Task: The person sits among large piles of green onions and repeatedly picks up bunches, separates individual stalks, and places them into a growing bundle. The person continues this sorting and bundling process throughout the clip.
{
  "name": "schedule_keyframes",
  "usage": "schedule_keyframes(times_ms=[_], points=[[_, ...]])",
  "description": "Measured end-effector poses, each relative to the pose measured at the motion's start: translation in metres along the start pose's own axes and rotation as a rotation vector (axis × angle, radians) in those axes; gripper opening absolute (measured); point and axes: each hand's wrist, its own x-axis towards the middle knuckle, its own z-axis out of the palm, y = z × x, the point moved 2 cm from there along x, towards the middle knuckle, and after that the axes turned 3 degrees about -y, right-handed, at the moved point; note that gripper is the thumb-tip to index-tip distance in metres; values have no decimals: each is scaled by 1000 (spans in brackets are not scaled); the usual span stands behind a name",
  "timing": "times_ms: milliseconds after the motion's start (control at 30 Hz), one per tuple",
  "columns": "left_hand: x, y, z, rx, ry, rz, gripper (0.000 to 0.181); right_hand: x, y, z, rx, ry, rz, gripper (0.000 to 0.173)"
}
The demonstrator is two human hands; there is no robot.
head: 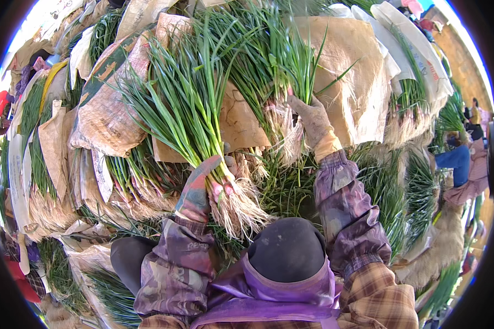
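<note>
A bundle of green-leaved allium plants [197, 127] with pink bulbs and pale roots is gripped by my gloved left hand [201, 185]. Its leaves fan away from me and its roots point towards my knee. My right hand [313, 117], in a dusty glove, closes at the base of a smaller bunch of the same plants [302, 74]. That bunch stands against a heap of loose plants [251, 53], whose roots hang down beside my fingers. Part of my right fingers is hidden by leaves.
Brown sheeting [346, 78] lies to the right of the heap, with a stained woven sack [111, 98] to the left. Rows of root-ended bundles [411, 111] reach out both ways. Leaf scraps [290, 189] cover the ground before my knee [288, 249]. Another person [463, 168] sits far right.
</note>
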Motion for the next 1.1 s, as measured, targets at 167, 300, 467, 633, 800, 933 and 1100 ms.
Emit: schedule_keyframes(times_ms=[167,300,467,633,800,933,1100], points=[[8,-5,-12,-29,-87,-6,37,-56,28,59,-249,-246,67,33],[0,-2,3,122,114,-12,32,-93,22,88,-562,-412,-46,29],[5,-3,11,-180,29,33,36,-76,35,59,117,-43,292,25],[-6,-5,17,-128,10,-7,35,-64,28,84,-68,-313,-50,32],[-14,-4,-3,-51,63,-47,36,-64,6,106,316,-277,68,32],[-13,-9,-6,-96,-13,-59,37,-59,13,65,332,-16,143,27],[-14,-10,3,-95,-57,-80,39,-64,1,67,78,-231,226,35]])
